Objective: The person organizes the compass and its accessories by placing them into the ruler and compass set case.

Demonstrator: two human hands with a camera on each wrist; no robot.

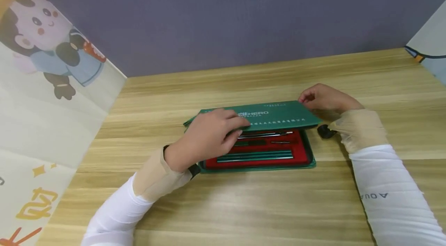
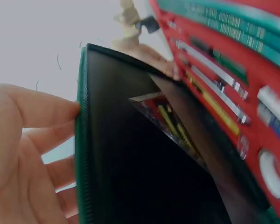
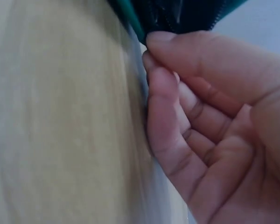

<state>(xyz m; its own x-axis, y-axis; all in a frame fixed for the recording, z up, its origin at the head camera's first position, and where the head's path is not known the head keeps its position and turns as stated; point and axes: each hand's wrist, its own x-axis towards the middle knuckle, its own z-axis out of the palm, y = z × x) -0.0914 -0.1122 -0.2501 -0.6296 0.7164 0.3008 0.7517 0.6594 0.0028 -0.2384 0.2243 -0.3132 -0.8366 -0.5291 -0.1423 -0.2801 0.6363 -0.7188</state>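
Observation:
A green zippered drawing-set case (image 1: pixel 310 165) lies on the table, its HERO-lettered lid (image 1: pixel 278 116) partly raised. Inside, a red tray (image 1: pixel 256 164) carries slim metal drawing tools and green strips (image 1: pixel 256 156). My left hand (image 1: pixel 212 132) holds the lid's front edge, fingers over the top and thumb at the rim. The lid's dark lining (image 2: pixel 126 140) and a clear pocket show in the left wrist view. At the far right corner, my right hand (image 1: pixel 327 97) pinches the case between thumb and forefinger; the right wrist view shows the zipper there.
The wood-grain table (image 1: pixel 244 207) stretches around the case. A grey-blue panel (image 1: pixel 244 17) rises behind it, and a white wall with cartoon drawings (image 1: pixel 52 41) stands at the left. Black wrist cameras hang under both wrists, close to the case.

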